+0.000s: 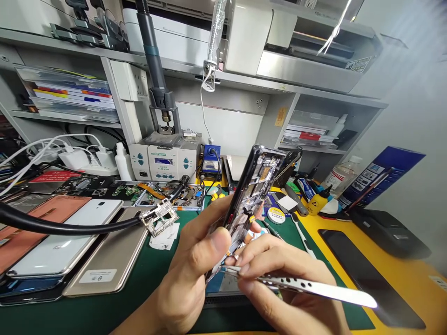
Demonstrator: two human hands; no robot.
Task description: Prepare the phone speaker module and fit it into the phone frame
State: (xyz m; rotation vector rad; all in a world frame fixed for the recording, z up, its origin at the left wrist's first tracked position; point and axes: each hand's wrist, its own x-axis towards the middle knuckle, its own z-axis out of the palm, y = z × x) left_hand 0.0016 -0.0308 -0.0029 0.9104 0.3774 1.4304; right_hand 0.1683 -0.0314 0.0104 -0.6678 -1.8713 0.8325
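Observation:
My left hand [195,265] grips an opened phone frame [256,186], holding it tilted up on edge above the green mat, thumb pressed on its lower side. The frame's inner metal parts and a small yellow piece face me. My right hand [279,274] pinches silver tweezers [307,286], with their tips touching the lower end of the phone frame by my left thumb. The tweezers' wide end points right, over the yellow mat.
Several phones and back covers [66,242] lie at the left on the green mat [146,279]. A black hose [70,227] crosses them. A soldering station [164,160], circuit boards, bottles, a white spudger [302,235] and a black screen [370,274] on the yellow mat surround the hands.

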